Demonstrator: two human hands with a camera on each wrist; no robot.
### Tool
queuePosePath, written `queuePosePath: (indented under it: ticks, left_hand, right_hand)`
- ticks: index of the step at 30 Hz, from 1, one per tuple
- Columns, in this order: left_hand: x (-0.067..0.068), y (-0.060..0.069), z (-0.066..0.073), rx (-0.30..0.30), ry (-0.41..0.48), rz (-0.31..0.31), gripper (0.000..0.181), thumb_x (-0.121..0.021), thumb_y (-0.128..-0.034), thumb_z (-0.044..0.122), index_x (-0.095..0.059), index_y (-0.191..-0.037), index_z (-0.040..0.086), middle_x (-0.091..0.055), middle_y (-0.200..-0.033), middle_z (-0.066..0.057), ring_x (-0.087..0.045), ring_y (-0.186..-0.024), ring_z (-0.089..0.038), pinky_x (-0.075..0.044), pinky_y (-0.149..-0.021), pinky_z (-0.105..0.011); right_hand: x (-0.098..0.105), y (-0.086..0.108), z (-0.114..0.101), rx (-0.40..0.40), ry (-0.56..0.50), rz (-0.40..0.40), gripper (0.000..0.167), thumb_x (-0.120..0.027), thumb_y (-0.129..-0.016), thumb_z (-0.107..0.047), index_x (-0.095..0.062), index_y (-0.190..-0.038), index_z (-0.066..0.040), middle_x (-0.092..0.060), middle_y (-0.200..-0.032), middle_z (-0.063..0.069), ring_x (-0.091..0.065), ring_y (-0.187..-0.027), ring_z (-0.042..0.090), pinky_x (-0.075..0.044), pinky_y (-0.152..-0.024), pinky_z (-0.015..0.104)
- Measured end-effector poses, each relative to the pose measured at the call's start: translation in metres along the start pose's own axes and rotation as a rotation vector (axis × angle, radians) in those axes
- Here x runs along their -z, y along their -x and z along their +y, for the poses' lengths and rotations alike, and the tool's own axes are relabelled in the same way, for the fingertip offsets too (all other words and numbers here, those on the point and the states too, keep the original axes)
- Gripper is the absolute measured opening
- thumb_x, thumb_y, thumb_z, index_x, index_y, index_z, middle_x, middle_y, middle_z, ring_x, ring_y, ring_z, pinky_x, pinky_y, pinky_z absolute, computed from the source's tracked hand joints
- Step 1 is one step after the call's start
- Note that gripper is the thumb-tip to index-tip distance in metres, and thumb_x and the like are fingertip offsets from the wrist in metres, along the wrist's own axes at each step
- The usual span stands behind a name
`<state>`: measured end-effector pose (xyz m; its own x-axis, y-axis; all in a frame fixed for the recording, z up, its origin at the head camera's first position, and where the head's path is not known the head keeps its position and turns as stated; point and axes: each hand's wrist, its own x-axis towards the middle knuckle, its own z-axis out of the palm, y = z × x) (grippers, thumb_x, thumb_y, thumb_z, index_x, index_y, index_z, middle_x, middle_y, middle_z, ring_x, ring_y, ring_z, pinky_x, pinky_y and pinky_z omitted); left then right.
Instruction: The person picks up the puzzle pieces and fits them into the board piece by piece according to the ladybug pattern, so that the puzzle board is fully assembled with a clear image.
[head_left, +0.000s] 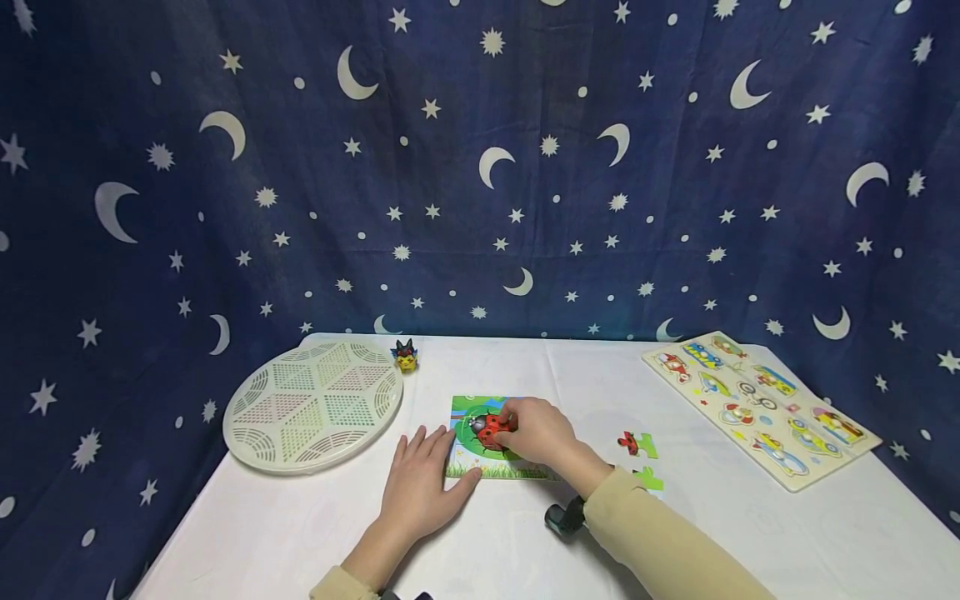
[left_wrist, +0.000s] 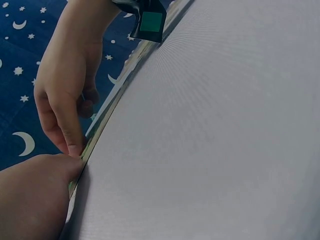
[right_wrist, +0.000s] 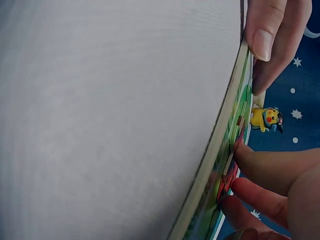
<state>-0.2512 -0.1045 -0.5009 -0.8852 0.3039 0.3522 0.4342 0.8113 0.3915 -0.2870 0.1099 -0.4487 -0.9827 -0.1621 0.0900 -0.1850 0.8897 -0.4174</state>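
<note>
1. Red shows between the thumb and forefinger of the person's right hand (head_left: 542,432): those fingers are bent almost together, pinching a puzzle piece (head_left: 512,422) over the right side of the ladybug picture (head_left: 487,433).
2. That picture belongs to a flat jigsaw board (head_left: 510,472), lying at the middle of the tabletop (head_left: 465,558), blue and green with a strip of grass along the near edge.
3. From where I stand, the left hand (head_left: 423,487) has its fingers out straight, gripping nothing; they lie at the board's left side, with the thumb touching its near corner.
4. Just right of the board, near the right forearm, are two loose pieces: a red-and-green piece (head_left: 637,444) and, closer to the person, a green piece (head_left: 649,480), partly hidden by the sleeve (head_left: 660,533).
5. Beyond the left hand sits a round white openwork tray (head_left: 315,468), patterned in green and pink, with a little yellow figurine (head_left: 406,358) beside its far right edge.
6. Off to the right, a wooden picture board (head_left: 832,463) lies slantwise, covered in vehicles.
7. Behind everything hangs a dark blue curtain (head_left: 450,183) of moons and stars.
</note>
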Motion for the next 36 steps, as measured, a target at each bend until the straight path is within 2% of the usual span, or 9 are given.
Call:
queuePosePath:
  ticks: [8,13,20,25,30,36]
  left_hand:
    - [0.000,0.000,0.000,-0.014,0.005,0.008,0.071,-0.064,-0.0923,0.058,-0.060,-0.141,0.006,-0.059,-0.143,-0.014,-0.044,-0.140,-0.043,-0.024,-0.118,-0.063]
    - [0.001,0.000,0.000,-0.014,0.009,0.007,0.072,-0.065,-0.0920,0.058,-0.060,-0.141,0.007,-0.059,-0.143,-0.013,-0.044,-0.140,-0.043,-0.023,-0.118,-0.063]
    - [0.001,0.000,-0.001,-0.007,0.012,0.002,0.072,-0.066,-0.0913,0.058,-0.060,-0.142,0.007,-0.059,-0.143,-0.013,-0.043,-0.141,-0.043,-0.022,-0.119,-0.062]
    - [0.000,0.001,-0.001,-0.009,0.011,0.008,0.072,-0.066,-0.0912,0.058,-0.060,-0.142,0.007,-0.059,-0.143,-0.013,-0.043,-0.140,-0.043,-0.022,-0.119,-0.062]
    - [-0.001,0.000,-0.001,-0.007,0.006,0.010,0.073,-0.065,-0.0915,0.060,-0.060,-0.142,0.008,-0.058,-0.144,-0.013,-0.043,-0.141,-0.043,-0.022,-0.119,-0.062]
    - [-0.001,0.000,0.000,-0.009,0.014,0.014,0.073,-0.065,-0.0915,0.060,-0.060,-0.141,0.006,-0.058,-0.144,-0.013,-0.044,-0.140,-0.043,-0.023,-0.118,-0.062]
  right_hand:
    - [-0.005,0.000,-0.002,0.026,0.029,0.026,0.019,-0.085,-0.085,-0.028,-0.069,-0.087,-0.018,-0.068,-0.084,-0.005,-0.062,-0.071,0.016,-0.051,-0.058,0.036]
    - [-0.005,0.000,-0.001,0.043,0.012,0.032,0.016,-0.084,-0.087,-0.029,-0.071,-0.088,-0.020,-0.068,-0.082,-0.007,-0.062,-0.072,0.014,-0.051,-0.059,0.035]
    - [-0.001,0.003,0.008,0.058,-0.137,0.001,0.008,-0.076,-0.095,-0.028,-0.078,-0.099,-0.022,-0.070,-0.090,-0.011,-0.067,-0.089,0.017,-0.056,-0.079,0.041]
    - [0.009,0.011,0.018,0.039,-0.233,-0.010,0.005,-0.073,-0.097,-0.024,-0.077,-0.098,-0.022,-0.071,-0.091,-0.012,-0.068,-0.098,0.022,-0.055,-0.086,0.048]
    - [0.021,0.022,0.032,0.027,-0.270,-0.011,0.006,-0.072,-0.098,-0.024,-0.077,-0.098,-0.021,-0.071,-0.095,-0.011,-0.067,-0.095,0.020,-0.054,-0.080,0.047]
    - [0.034,0.033,0.051,-0.026,-0.271,-0.009,0.007,-0.071,-0.098,-0.024,-0.077,-0.098,-0.020,-0.071,-0.098,-0.008,-0.060,-0.077,0.014,-0.049,-0.065,0.036]
